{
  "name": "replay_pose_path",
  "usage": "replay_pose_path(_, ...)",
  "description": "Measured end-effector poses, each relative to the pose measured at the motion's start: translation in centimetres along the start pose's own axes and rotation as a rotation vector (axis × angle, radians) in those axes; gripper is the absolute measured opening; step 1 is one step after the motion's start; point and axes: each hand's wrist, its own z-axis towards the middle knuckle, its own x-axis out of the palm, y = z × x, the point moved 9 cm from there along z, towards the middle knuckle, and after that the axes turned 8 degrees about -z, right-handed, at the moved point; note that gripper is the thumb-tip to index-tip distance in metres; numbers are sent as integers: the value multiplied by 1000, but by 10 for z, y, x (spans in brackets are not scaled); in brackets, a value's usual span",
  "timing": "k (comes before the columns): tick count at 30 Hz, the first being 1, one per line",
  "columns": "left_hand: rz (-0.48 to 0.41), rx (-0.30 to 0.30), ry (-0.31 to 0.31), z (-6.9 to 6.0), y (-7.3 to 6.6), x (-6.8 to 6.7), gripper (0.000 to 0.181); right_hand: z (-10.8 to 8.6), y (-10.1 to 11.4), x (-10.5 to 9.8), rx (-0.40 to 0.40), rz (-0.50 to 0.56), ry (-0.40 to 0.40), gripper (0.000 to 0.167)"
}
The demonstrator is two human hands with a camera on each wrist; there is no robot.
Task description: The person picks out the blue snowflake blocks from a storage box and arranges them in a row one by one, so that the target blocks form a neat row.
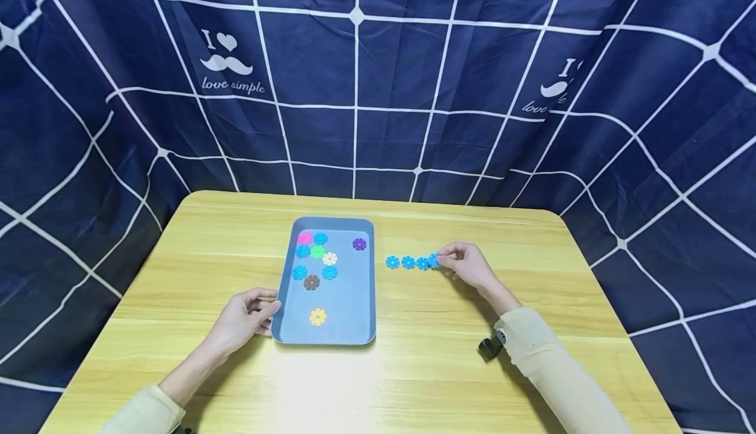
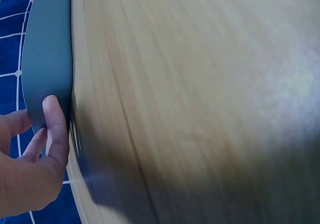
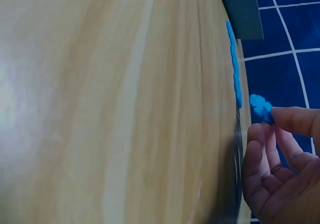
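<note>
In the head view a grey-blue tray (image 1: 348, 303) lies on the table, with several notched plastic discs in it. My left hand (image 1: 241, 322) grips the tray's left rim near its front corner, thumb over the edge and fingers outside; the left wrist view shows the same hold on the tray wall (image 2: 47, 49). My right hand (image 1: 466, 264) pinches a blue notched disc (image 3: 260, 107) between thumb and fingertips. This disc is just above the table, at the right end of a row of blue discs (image 1: 408, 262) lying beside the tray.
Inside the tray are a pink disc (image 1: 305, 239), a green disc (image 1: 317, 251), a white disc (image 1: 330, 259), a brown disc (image 1: 312, 282), a yellow disc (image 1: 317, 317), a purple disc (image 1: 359, 244) and several blue ones. A dark blue curtain (image 1: 390, 138) hangs behind the wooden table (image 1: 461, 381).
</note>
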Motion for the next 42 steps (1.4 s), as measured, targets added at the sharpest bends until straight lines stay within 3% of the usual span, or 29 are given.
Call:
replay_pose_path(17, 2, 6, 5, -1, -3, 0, 44, 9, -22, -1, 107, -24, 44, 26)
replay_pose_path(30, 14, -4, 0, -1, -1, 0, 45, 10, -20, -1, 116, -50, 48, 23)
replay_pose_path(42, 22, 2, 4, 1, 0, -1, 45, 8, -15, -3, 123, -140, 24, 22)
